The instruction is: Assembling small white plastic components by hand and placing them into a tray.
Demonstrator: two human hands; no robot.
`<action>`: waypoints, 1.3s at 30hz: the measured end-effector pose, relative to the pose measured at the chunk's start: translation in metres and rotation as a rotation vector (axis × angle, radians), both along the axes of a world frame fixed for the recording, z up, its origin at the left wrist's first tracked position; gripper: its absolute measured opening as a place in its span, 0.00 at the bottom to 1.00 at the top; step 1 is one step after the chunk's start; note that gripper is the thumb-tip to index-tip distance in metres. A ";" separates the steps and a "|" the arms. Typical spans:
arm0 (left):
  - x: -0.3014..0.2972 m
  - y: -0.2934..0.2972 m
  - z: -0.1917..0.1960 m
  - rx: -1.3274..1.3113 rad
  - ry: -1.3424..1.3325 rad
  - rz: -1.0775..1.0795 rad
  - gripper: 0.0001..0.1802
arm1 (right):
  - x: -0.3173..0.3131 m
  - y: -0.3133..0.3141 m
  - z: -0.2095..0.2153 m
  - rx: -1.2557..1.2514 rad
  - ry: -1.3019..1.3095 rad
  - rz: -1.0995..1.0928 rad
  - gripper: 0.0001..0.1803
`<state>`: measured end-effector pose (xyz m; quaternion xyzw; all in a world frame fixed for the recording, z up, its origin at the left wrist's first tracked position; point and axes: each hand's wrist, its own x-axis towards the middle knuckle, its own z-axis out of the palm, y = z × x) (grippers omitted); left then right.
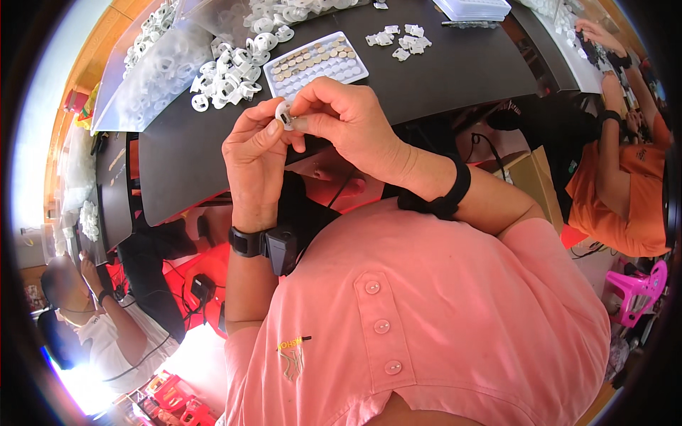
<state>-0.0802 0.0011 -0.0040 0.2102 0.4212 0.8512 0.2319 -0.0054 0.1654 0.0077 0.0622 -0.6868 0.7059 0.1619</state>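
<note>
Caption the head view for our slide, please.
Left hand and right hand hold a white plastic part near a tray of discs.

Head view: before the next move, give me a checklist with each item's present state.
- Left grip pinching the white plastic part: ok, thumb and finger are on it.
- Right grip at the same part: ok, thumb and index fingertips are beside it.
- Separate small piece between the right fingertips: cannot tell, too small and partly covered.
- Tray flat on the table: ok, just beyond the hands.
- White ring-shaped parts kept in a tidy row: not ok, heaped loosely left of the tray.
</note>
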 end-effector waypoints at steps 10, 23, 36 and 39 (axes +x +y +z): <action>0.001 0.001 0.003 -0.035 0.002 -0.011 0.14 | -0.002 0.002 -0.010 0.255 0.198 -0.145 0.05; -0.001 0.000 0.009 -0.108 0.015 -0.110 0.14 | -0.013 0.005 -0.016 0.645 0.659 -0.343 0.12; 0.000 -0.001 0.008 -0.106 -0.002 -0.034 0.14 | -0.004 -0.001 -0.018 0.267 0.332 -0.221 0.05; 0.001 -0.001 0.007 -0.092 -0.010 -0.031 0.14 | -0.004 -0.002 -0.015 0.088 0.173 -0.150 0.05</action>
